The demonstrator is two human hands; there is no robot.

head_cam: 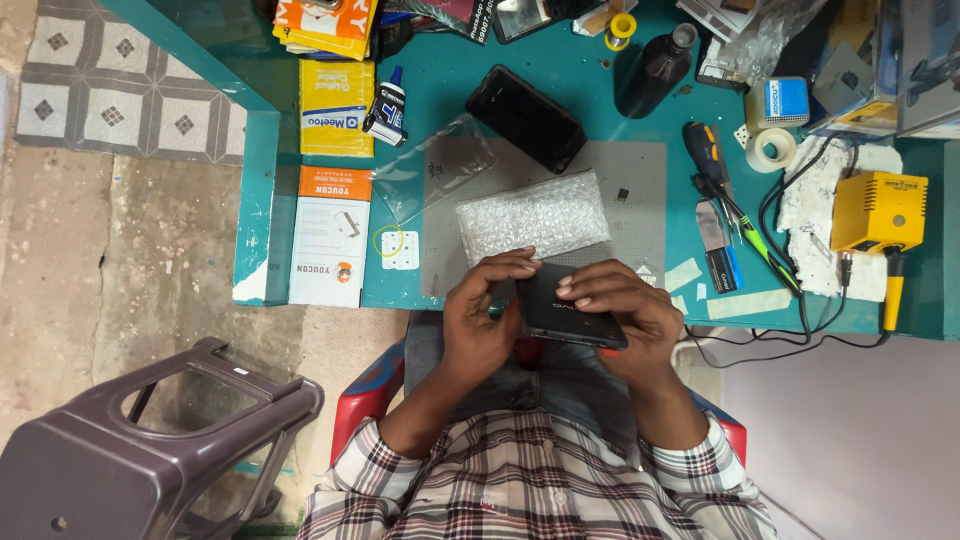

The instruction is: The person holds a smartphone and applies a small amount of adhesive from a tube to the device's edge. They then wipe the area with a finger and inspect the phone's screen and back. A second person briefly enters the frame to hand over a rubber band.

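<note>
Phones: 1 black [568, 310] in both hands, 1 [526, 117] on table.

Flat black phone [568, 312], back up

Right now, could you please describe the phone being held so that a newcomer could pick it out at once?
Start at the teal table and find the grey mat on it. At the mat's near edge, the left hand and right hand hold a black phone between them. Unlike the other black phone lying further back, this one is lifted off the table.
</note>
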